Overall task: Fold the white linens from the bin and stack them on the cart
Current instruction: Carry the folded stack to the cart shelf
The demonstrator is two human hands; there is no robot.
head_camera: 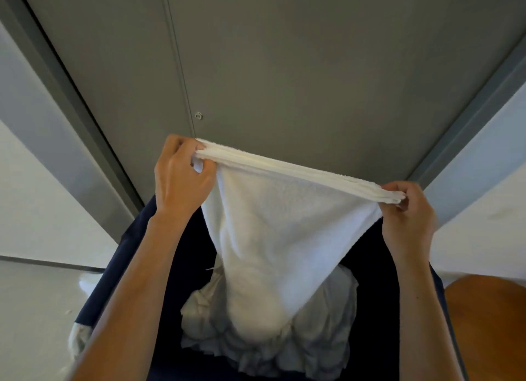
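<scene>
My two forearms are the nearest things, the left forearm rising from 7 o'clock and the right forearm from 5 o'clock, both reaching up over the bin. My left hand, at 9 o'clock, pinches one end of the top edge of a white towel between curled fingers and thumb. My right hand, at about 3 o'clock, pinches the other end in the same way. The edge is stretched tight between the hands and shows several layers, so I judge the towel is already doubled at least once. It hangs down in the air towards 6 o'clock, and its lower end seems to touch the pile of crumpled linens inside the dark blue bin. Behind it is a grey door. At 4 o'clock I see an orange-brown surface; I cannot tell if this is the cart. I think I am in the middle of folding this one towel. The next move needs me to lift it clear of the pile, bring the two ends together evenly, and then find the cart to lay it flat.
</scene>
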